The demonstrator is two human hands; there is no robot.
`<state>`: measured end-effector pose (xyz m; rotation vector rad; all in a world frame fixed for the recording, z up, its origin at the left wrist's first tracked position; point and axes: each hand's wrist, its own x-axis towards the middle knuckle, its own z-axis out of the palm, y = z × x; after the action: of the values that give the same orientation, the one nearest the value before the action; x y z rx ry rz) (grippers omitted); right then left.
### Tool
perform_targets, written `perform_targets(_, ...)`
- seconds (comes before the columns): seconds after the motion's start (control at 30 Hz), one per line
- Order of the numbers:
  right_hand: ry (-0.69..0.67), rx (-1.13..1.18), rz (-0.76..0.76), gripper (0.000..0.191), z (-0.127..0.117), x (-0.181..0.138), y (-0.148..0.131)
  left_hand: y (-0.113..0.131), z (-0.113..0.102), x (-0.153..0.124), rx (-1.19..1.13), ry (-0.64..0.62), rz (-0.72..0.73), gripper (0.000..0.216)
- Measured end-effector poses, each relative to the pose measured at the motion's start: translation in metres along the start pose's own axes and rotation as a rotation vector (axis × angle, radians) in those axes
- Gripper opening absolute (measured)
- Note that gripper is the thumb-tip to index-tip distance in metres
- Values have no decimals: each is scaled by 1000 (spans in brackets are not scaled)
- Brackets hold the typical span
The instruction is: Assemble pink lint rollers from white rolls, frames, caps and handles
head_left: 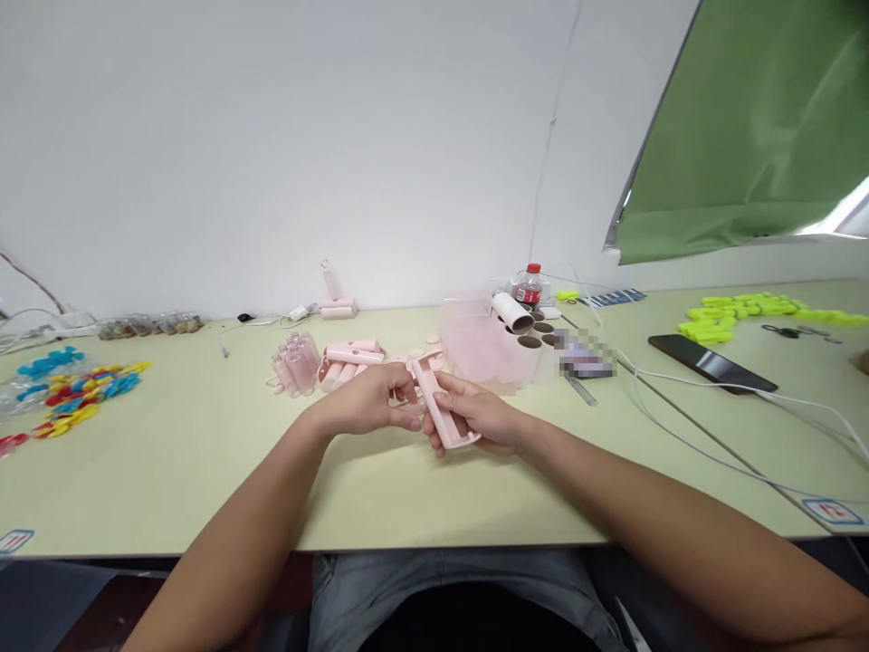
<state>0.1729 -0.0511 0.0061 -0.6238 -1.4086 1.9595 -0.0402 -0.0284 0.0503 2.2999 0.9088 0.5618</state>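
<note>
In my right hand (482,417) is a long, open-sided pink plastic housing (441,412), tilted and gripped around its middle. Close by on its left, my left hand (367,398) has its fingers curled around a small clear plastic piece (412,407), mostly hidden by the fingers. Beyond the left hand lie several pink cylindrical housings (357,351) in a pile. A cluster of clear pink tubes (297,362) stands beside them. Small pink parts (433,340) are scattered behind the held housing.
Translucent pink plastic bags (479,340) lie at the back centre, near a cardboard tube (512,313) and a red-capped bottle (529,286). Coloured plastic pieces (85,389) spread at left. At right are a black phone (711,363), a white cable (685,444) and neon-yellow items (740,312).
</note>
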Motion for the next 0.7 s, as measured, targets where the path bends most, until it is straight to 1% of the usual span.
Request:
perform_targets(0.1, -48, 89, -23, 41, -4, 1, 4, -4, 8, 3, -146, -24, 14, 34)
perform_targets(0.17, -94, 110, -14, 42, -6, 0, 6, -4, 13, 4, -251, -77, 50, 36)
perform_targets(0.27, -102, 79, -4, 46, -6, -2, 7, 1, 19, 3, -296, -150, 86, 37)
perform_targets(0.37, -43, -7, -51, 50, -4, -3, 7, 8, 22, 2, -242, -103, 93, 36)
perform_targets(0.5, 68, -92, -108, 42, 1, -5, 1, 10, 22, 1, -148, 30, 71, 39)
perform_targets(0.57, 89, -135, -142, 38, 2, -9, -6, 6, 21, 3, -120, 89, 33, 44)
perform_targets(0.63, 111, -176, -170, 37, 3, -13, -17, 2, 20, 5, -101, 99, -17, 50)
perform_targets(0.7, 179, -193, -174, 39, 4, -16, -30, -2, 20, 6, -86, 37, -55, 55)
